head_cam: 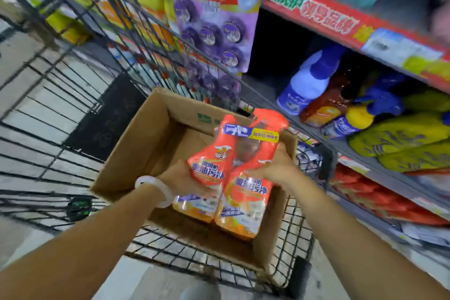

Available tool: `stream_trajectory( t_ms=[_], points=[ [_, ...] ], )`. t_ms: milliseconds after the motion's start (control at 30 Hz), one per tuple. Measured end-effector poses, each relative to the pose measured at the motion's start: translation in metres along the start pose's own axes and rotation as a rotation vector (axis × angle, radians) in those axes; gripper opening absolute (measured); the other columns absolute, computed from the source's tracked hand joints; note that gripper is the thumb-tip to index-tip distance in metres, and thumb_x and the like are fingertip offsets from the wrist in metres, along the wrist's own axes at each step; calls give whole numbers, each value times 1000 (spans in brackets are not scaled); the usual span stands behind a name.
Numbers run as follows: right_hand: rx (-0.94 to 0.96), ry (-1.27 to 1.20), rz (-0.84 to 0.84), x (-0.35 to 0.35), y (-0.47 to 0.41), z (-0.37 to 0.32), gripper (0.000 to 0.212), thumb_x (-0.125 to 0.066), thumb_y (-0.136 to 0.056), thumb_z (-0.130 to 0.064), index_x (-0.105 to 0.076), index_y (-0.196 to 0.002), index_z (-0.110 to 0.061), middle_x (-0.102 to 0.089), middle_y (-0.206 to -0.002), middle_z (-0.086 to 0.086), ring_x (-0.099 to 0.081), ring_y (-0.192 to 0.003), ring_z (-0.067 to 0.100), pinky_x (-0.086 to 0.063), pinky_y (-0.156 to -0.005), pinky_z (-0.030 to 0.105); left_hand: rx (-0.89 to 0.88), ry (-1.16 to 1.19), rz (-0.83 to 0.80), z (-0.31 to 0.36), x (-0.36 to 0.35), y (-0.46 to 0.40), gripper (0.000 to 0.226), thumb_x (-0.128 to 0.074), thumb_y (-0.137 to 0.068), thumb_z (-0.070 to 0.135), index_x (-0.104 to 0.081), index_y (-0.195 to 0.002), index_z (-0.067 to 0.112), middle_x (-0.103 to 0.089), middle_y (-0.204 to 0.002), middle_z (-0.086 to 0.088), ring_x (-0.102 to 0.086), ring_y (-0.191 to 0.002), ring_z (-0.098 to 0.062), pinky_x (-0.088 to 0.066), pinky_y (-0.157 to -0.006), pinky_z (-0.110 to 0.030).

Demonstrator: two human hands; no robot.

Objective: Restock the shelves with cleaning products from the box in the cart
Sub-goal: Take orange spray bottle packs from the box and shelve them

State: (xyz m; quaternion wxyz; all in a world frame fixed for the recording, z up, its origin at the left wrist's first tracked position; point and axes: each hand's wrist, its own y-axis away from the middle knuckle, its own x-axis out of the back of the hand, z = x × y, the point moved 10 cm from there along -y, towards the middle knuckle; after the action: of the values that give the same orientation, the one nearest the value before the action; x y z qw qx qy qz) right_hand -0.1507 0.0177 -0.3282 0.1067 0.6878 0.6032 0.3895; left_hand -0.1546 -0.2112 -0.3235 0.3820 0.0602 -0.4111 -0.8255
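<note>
I hold the orange twin-pack [233, 173] from both sides, left hand [181, 178] and right hand [274, 163] curled round it; I'd keep it level swinging toward the shelf [345, 146].

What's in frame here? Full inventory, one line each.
spray bottle twin pack: one pack of two, orange, held above the box
cardboard box: one, brown, open, in the cart
cart: one, black wire, left and centre
white bottle: one, white with purple cap, middle shelf
brown bottle: one, reddish brown, beside the white bottle
yellow bags: several, yellow-green, lying on the middle shelf
shelf strip: one, red, upper shelf edge
hanging display card: one, purple, above the cart
bracelet: one, white, left wrist
left hand: grips the pack's left side
right hand: grips the pack's right side
</note>
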Motion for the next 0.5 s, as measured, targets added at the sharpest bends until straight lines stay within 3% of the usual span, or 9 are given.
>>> stream_trajectory(
  t_ms=[67, 133, 200, 267, 400, 500],
  points=[
    [70, -30, 6, 29, 27, -28, 122, -96, -22, -33, -32, -125, -18, -54, -125, 10, -57, -114, 29, -48, -99, 46, -109, 17, -7, 42, 3, 12, 49, -89, -58, 9, -66, -99, 22, -70, -86, 16, -63, -71, 15, -48, -65, -5],
    [115, -61, 58, 70, 56, -46, 108, -96, -42, -15, -32, -129, -12, -55, -121, 7, -55, -111, 22, -47, -96, 34, -248, 38, -5, 93, 0, 35, 51, -87, -59, 2, -66, -103, 17, -72, -91, 9, -67, -80, 7, -51, -72, -12],
    [124, -63, 149, 114, 90, -55, 98, -98, -36, -25, -44, -116, -9, -61, -105, 2, -57, -97, 16, -48, -80, 25, -336, 27, -23, 131, -13, 51, 52, -87, -58, 2, -68, -104, 13, -74, -97, -1, -70, -91, -7, -55, -80, -24],
    [154, -88, 253, 160, 127, -57, 99, -94, -19, -44, -58, -104, -9, -69, -97, 8, -63, -85, 20, -54, -72, 34, -446, 11, -19, 177, -34, 72, 46, -87, -56, 0, -71, -97, 10, -75, -94, -4, -70, -88, -12, -55, -78, -29],
    [248, -178, 446, 254, 230, -47, 40, -93, -43, -8, -68, -74, -13, -74, -87, 11, -69, -83, 24, -56, -84, 47, -622, 6, -41, 258, -105, 126, 41, -87, -55, 1, -72, -92, 9, -75, -90, -5, -70, -83, -14, -57, -74, -24],
    [357, -243, 581, 319, 320, -27, 39, -89, -52, 1, -60, -70, -18, -71, -79, 3, -66, -72, 13, -58, -76, 34, -713, 63, -125, 302, -176, 170, 35, -83, -58, -9, -74, -89, 5, -74, -94, -16, -68, -89, -29, -58, -80, -38]
  ],
)
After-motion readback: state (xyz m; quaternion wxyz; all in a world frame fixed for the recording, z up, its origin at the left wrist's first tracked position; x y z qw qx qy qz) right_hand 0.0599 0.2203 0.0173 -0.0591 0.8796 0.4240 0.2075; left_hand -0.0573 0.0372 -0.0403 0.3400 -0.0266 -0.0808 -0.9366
